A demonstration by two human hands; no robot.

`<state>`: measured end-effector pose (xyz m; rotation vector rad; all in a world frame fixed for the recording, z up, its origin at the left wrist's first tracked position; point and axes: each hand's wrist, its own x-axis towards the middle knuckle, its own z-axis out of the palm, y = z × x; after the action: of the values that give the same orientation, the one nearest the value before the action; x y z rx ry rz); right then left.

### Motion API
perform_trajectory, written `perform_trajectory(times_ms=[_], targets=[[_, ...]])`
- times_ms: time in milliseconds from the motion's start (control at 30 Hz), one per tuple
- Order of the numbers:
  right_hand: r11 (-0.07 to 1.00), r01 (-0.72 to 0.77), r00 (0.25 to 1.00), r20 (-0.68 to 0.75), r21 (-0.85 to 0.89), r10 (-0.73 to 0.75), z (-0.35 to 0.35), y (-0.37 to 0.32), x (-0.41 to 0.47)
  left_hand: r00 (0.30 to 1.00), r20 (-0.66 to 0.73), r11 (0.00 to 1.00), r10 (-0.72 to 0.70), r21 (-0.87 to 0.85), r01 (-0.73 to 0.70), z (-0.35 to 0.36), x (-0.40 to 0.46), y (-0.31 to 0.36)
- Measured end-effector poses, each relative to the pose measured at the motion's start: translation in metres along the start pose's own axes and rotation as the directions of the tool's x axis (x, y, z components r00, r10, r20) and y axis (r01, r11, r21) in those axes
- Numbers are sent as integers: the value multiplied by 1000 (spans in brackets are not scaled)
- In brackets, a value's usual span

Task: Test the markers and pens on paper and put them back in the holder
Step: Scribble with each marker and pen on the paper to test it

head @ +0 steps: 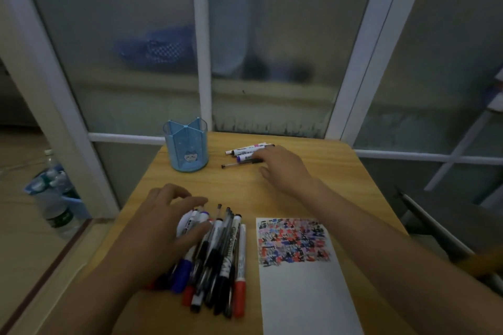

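Left hand [168,226] lies relaxed on the pen pile [217,261] lower centre; right hand [283,166] rests flat on markers [246,153] beside the holder [186,145], gripping nothing. Paper [302,280] lower right.

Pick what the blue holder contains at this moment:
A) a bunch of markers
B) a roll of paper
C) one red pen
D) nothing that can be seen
D: the blue holder shows only its dividers, while the pens lie in a near pile and a far group on the table.
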<state>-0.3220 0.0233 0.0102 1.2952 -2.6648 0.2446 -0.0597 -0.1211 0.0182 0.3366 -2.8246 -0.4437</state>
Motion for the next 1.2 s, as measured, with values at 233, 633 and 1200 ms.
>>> perform_trajectory(times_ms=[233, 633, 1200], targets=[[993, -56, 997, 53, -105, 62, 25, 15, 54, 1000, 6, 999, 21, -44, -21, 3, 5, -14], [996, -77, 997, 16, -34, 77, 24, 23, 49, 1000, -19, 995, 23, -93, -25, 7, 4, -13], [999, -40, 997, 69, -11, 40, 16, 17, 132, 986, -155, 996, 52, -66, -63, 13, 15, -32]])
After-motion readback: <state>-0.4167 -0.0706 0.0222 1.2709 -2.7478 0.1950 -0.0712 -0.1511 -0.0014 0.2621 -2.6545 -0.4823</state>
